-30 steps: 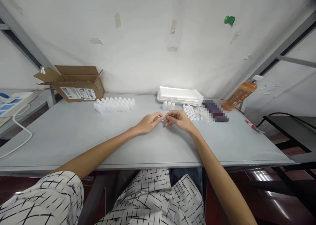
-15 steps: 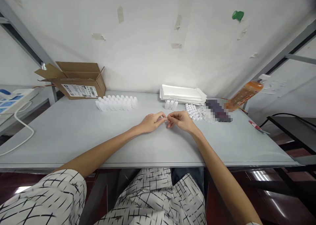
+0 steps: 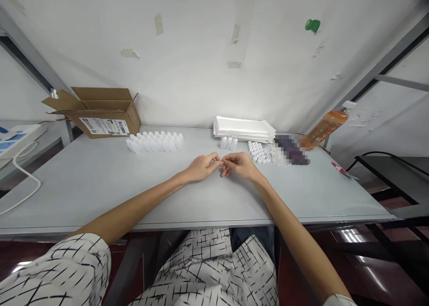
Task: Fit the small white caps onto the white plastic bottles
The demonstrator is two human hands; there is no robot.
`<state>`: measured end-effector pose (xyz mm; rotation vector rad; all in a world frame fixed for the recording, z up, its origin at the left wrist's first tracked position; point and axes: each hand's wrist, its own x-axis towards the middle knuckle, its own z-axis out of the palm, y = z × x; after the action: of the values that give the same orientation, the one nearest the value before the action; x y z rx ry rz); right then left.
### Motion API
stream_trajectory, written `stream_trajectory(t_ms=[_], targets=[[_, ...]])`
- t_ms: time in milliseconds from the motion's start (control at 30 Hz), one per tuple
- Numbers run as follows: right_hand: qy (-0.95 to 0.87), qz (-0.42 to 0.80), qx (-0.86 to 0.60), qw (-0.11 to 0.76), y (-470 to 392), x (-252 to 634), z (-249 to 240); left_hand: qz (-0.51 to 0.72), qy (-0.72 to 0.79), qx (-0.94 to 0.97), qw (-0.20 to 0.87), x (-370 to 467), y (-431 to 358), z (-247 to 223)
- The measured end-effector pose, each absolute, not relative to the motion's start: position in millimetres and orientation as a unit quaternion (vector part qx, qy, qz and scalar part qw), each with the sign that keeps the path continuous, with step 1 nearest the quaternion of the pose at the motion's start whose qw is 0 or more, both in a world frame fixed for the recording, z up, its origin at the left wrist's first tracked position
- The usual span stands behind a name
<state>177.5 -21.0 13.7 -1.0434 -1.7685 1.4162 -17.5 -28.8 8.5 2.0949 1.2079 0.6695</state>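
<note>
My left hand [image 3: 202, 167] and my right hand [image 3: 238, 164] meet above the grey table [image 3: 201, 198]. Closed fingers of the left pinch a small whitish piece, mostly hidden, with a bit of white loop showing. The right thumb and index finger are pressed together at its right end; what they hold is too small to name. Just behind the hands stand three small white bottles [image 3: 229, 143]. To the right of them lie several white caps [image 3: 257, 152] and a heap of white string [image 3: 269, 153]. Several translucent bottles [image 3: 154, 142] stand in rows at the left.
An open cardboard box [image 3: 103, 118] sits at the back left. White flat packs [image 3: 244, 128] lie against the wall. Right of the string are a dark, pixelated phone-like object [image 3: 293, 150] and an orange drink bottle [image 3: 325, 129]. A white cable [image 3: 31, 176] hangs over the left side.
The view has shifted slightly, moving the scene a little left in the picture. Both hands stay together, with fingers slightly readjusted and a white loop showing more at the left fingers.
</note>
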Motion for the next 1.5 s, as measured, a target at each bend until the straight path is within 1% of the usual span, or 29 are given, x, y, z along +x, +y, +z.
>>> stream_trajectory(t_ms=[100,267,367,433,533,667,767,967,1200,1367,1500], targets=[[-0.681,0.511,-0.388,0.352,-19,176,15,0.266,0.452,0.791,0.316,-20,-29,12],[-0.647,0.458,-0.416,0.446,-13,179,15,0.295,0.436,0.778,0.344,-20,-28,8],[-0.640,0.414,-0.449,0.467,-8,184,13,0.348,0.429,0.746,0.372,-19,-23,1],[-0.661,0.368,-0.472,0.453,-6,188,11,0.386,0.427,0.710,0.405,-18,-21,-2],[-0.713,0.293,-0.490,0.408,-7,189,10,0.426,0.421,0.678,0.426,-17,-19,-2],[-0.779,0.160,-0.521,0.310,-11,187,13,0.451,0.424,0.662,0.423,-16,-20,-2],[-0.796,0.099,-0.541,0.251,-13,186,14,0.460,0.442,0.659,0.399,-17,-19,-4],[-0.806,0.079,-0.549,0.205,-12,186,12,0.465,0.477,0.672,0.324,-23,-13,-7],[-0.815,0.073,-0.545,0.180,-12,185,13,0.443,0.580,0.647,0.222,-29,0,-6],[-0.816,0.071,-0.549,0.166,-13,184,14,0.468,0.581,0.624,0.234,-30,9,-7],[-0.816,0.074,-0.551,0.161,-13,184,15,0.462,0.582,0.626,0.235,-25,17,-7]])
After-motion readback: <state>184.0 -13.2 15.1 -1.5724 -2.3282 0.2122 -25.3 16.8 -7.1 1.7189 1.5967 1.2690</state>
